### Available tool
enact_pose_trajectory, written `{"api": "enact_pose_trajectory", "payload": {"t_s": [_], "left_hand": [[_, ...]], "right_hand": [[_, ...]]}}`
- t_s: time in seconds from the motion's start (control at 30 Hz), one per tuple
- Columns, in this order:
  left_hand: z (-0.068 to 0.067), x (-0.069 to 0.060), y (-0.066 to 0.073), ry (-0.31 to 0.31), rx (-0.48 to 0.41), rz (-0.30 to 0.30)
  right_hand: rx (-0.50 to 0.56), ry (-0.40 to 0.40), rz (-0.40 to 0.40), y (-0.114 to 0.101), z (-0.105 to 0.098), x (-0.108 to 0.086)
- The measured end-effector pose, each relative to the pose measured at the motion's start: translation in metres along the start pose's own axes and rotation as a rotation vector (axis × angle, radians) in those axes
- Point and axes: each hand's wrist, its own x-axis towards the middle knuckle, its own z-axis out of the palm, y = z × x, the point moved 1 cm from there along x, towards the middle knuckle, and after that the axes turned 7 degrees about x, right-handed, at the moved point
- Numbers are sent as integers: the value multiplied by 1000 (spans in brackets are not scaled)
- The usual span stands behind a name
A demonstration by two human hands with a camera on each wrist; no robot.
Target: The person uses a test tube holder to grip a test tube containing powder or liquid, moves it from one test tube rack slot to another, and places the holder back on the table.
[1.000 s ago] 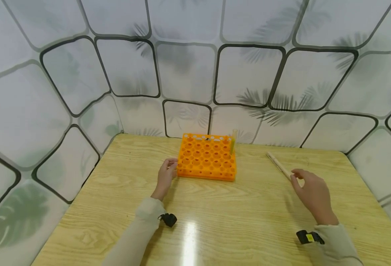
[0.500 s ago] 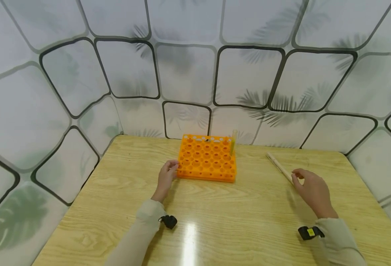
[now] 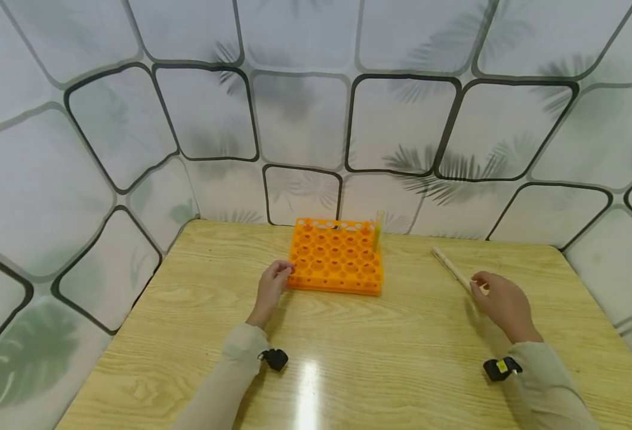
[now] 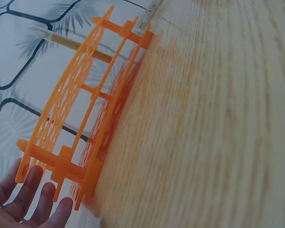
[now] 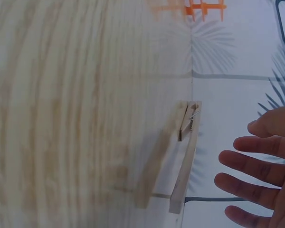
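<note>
An orange test tube rack (image 3: pixel 334 257) stands on the wooden table near the back wall. One test tube (image 3: pixel 378 232) with yellowish liquid is upright in its right side. My left hand (image 3: pixel 270 291) is at the rack's left end; in the left wrist view its loosely bent fingers (image 4: pixel 26 192) touch or nearly touch the end. To the right lies a wooden test tube clamp (image 3: pixel 452 267), its metal spring visible in the right wrist view. Over its near end is my right hand (image 3: pixel 503 303). The right wrist view shows these fingers (image 5: pixel 256 166) spread and apart from the clamp.
A patterned wall covering (image 3: pixel 299 119) rises directly behind the table (image 3: pixel 380 358) and along its sides. A dark wrist camera (image 3: pixel 275 359) is strapped to the left wrist, another camera (image 3: pixel 501 368) to the right.
My left fingertips have shifted slightly right, onto the rack's left edge. My right wrist has moved slightly forward while the fingers stay by the clamp's near end. Rack and clamp look unmoved.
</note>
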Motion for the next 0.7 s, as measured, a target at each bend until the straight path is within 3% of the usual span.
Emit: {"api": "enact_pose_trajectory", "payload": {"t_s": [0.3,0.5,0.7], "left_hand": [[1,4,-6,9,96,58],[2,5,-9,32,78,59],[2,6,-10,39,65,85]], "right_hand": [[-11,-117,57,11,4,8],[-3,-251,127,15,6,13],[-8,-295,130,17,10,17]]}}
